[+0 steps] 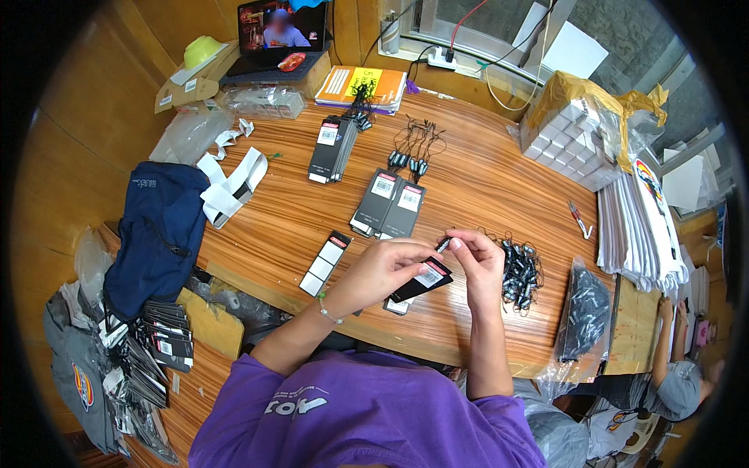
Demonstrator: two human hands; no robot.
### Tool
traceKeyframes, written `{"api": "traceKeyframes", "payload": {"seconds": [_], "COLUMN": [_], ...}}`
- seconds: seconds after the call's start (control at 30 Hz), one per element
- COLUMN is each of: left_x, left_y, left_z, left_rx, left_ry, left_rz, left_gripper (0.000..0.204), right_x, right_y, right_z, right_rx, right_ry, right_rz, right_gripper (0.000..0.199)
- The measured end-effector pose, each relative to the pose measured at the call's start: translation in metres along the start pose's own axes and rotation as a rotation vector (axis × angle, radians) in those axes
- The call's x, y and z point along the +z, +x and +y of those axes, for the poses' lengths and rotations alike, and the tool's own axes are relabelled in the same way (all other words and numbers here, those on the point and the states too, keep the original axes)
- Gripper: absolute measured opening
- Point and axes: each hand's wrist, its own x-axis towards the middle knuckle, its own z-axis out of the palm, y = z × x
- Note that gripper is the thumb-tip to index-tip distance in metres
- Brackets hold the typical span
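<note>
While both hands pinch one black tag (pixel 422 279) above the worktop (pixel 484 179) — left fingers (pixel 406 253) on its edge, right fingers (pixel 456 243) on its string loop — finished tags (pixel 160 343) seem heaped lower left; many strings (pixel 520 273) remain.

Open laptop (pixel 282 31), navy bag (pixel 156 234), white boxes (pixel 569 144), red-handled cutter (pixel 579 220), power strip (pixel 442 56)

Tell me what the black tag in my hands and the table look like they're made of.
The tag: likely stiff card or thin plastic, since it stays flat and straight-edged between the left hand and right hand, with a white sticker on it. The table: wood or wood-look laminate, striped brown grain, slight sheen.
</note>
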Motion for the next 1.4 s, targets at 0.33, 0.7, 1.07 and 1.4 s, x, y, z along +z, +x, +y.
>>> {"api": "traceKeyframes", "payload": {"seconds": [0.33, 0.7, 1.07, 1.4], "left_x": [-0.007, -0.034, -0.045, -0.047], "left_y": [0.0, -0.007, -0.011, -0.014], "left_z": [-0.002, 0.004, 0.01, 0.013], "left_rx": [-0.004, -0.043, 0.04, 0.039], "left_ry": [-0.14, -0.177, 0.128, 0.246], "left_rz": [-0.113, -0.159, -0.155, -0.136], "left_gripper": [0.023, 0.022, 0.02, 0.02], "right_x": [0.0, -0.037, -0.045, -0.05], "right_y": [-0.004, 0.001, 0.005, 0.007], "right_z": [0.001, -0.02, -0.035, -0.034], "right_rx": [-0.025, 0.107, -0.003, -0.114], "right_ry": [-0.058, -0.291, -0.558, -0.652], "right_rz": [-0.034, -0.179, -0.092, -0.019], "right_gripper": [0.007, 0.011, 0.008, 0.009]}}
